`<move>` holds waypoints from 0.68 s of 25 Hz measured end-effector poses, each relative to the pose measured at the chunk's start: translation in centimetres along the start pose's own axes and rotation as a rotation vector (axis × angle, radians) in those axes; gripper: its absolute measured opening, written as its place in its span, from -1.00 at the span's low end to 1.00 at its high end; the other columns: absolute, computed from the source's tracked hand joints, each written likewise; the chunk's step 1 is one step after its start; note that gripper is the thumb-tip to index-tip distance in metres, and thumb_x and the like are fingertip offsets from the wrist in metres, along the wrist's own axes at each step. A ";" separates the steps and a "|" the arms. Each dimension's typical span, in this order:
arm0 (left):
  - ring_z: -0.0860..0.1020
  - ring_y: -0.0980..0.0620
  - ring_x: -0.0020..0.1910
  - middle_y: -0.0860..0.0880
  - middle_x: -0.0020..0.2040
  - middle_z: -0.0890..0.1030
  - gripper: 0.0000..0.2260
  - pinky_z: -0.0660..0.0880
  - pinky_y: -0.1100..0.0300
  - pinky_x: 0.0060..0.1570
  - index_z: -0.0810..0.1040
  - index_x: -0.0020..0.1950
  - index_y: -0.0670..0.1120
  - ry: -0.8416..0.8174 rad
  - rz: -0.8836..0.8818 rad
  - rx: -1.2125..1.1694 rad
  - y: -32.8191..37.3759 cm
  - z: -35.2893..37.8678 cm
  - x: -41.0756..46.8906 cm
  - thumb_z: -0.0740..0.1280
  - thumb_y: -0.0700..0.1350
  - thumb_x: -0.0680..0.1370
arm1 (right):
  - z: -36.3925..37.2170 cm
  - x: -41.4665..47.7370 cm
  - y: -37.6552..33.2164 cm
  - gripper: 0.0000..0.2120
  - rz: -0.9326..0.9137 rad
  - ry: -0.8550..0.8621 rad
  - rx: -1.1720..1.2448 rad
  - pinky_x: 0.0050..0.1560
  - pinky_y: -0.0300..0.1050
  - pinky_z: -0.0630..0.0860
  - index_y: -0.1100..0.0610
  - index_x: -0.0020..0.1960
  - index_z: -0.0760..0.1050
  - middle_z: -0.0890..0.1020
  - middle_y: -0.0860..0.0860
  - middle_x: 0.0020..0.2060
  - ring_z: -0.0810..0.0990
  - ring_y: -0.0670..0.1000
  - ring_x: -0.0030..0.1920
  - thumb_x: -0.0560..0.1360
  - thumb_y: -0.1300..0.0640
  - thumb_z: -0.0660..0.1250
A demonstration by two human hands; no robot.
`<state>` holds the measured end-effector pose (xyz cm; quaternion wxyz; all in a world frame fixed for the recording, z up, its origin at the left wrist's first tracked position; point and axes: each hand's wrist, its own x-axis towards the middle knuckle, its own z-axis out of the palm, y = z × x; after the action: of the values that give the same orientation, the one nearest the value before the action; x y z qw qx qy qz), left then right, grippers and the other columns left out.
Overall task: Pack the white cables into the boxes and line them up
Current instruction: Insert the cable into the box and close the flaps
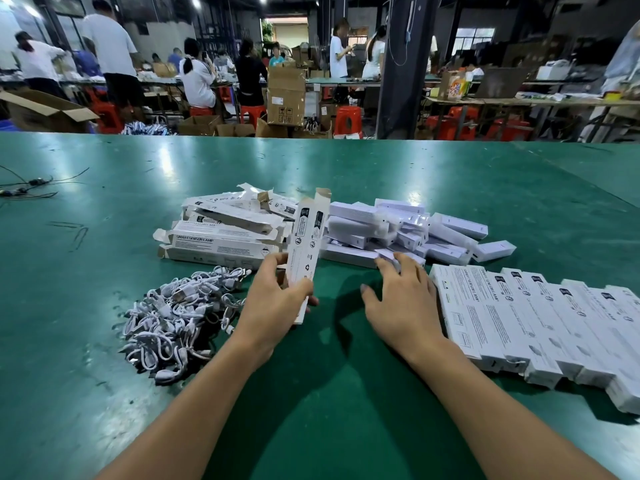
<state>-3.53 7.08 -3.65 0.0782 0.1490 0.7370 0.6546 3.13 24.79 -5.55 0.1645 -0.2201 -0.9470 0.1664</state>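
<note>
On the green surface, finished boxes lie in a line on my right. The white cables sit in a heap on my left. My left grip is curled round one open box. My right grip is spread wide and holds nothing. I think I must pick up one cable next and slide it in.

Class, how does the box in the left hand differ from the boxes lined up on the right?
The held box stands nearly upright, top flap open; the lined-up boxes lie flat, side by side. The left hand grips the held box; the lined-up boxes rest on the green table. Both are long, white and printed.
</note>
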 end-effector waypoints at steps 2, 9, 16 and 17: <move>0.64 -0.06 -0.20 0.01 -0.08 0.65 -0.69 0.63 0.02 -0.21 0.43 0.07 0.17 -0.004 0.107 0.214 -0.5 0.2 0.0 0.34 -0.25 0.52 | 0.0 0.2 0.4 -0.41 0.077 -0.032 -0.013 0.58 0.10 0.03 0.06 0.59 0.23 0.17 0.11 0.57 0.09 0.17 0.58 0.63 -0.15 0.22; 0.50 0.18 -0.29 0.09 -0.21 0.56 -0.78 0.40 0.35 -0.37 0.35 -0.15 0.04 -0.004 0.337 0.565 -1.8 0.7 0.0 0.40 -0.06 0.52 | -1.2 0.8 1.5 -0.53 0.166 0.059 0.039 0.34 0.05 0.37 0.07 0.42 0.41 0.35 0.11 0.35 0.38 0.19 0.34 0.57 -0.08 0.35; 0.49 0.07 -0.30 0.05 -0.22 0.53 -0.64 0.37 0.18 -0.39 0.42 -0.22 0.02 0.095 0.360 0.703 -1.7 0.4 -0.1 0.26 0.28 0.56 | -1.3 1.5 1.8 -0.52 -0.026 -0.072 -0.074 0.48 0.16 0.22 0.04 0.56 0.29 0.23 0.00 0.55 0.19 0.14 0.51 0.66 0.02 0.22; 0.47 0.09 -0.31 0.06 -0.23 0.51 -0.65 0.33 0.19 -0.40 0.42 -0.21 0.02 0.106 0.371 0.743 -1.7 0.3 -0.1 0.26 0.27 0.57 | -1.2 1.5 1.7 -0.52 -0.035 -0.068 -0.065 0.48 0.17 0.22 0.05 0.56 0.30 0.26 0.00 0.55 0.19 0.14 0.50 0.66 0.03 0.21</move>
<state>-3.52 7.17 -5.36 -0.1382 0.2632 0.8868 0.3539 2.96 27.28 -4.76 0.1280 -0.2031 -0.9606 0.1398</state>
